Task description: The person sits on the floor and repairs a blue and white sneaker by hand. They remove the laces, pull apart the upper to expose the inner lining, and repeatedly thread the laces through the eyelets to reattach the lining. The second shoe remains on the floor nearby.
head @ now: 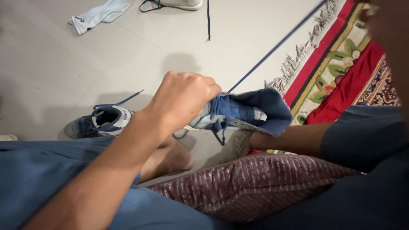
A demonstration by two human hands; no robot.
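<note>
Seated on the tiled floor (51,64), legs in blue trousers stretched forward, a maroon patterned cushion (255,183) across the lap. Blue high-top shoe (251,113) held up off the floor just above the cushion, opening turned toward the wearer so the eyelets face up and stay easy to reach. Left hand (183,100) clenched over the front of the shoe, fingers curled down onto the lacing, seemingly pinching the lace at the eyelets, though the fingertips hide behind the knuckles. Right hand out of sight behind the shoe's collar; only the forearm shows running under it, apparently propping the shoe from beneath — grip there cannot be told. Dark blue lace (277,44) stretched taut from the shoe up and away to the upper right, pulled straight so no slack sits in the eyelets. Matching second shoe (100,121) lying on the floor beside the left leg, lace ends loose. Bare foot tucked below the left wrist. Farther off, a white sock (100,15) and a pale shoe (181,3) near the top edge. Red patterned rug (341,64) with fringe along the right.
</note>
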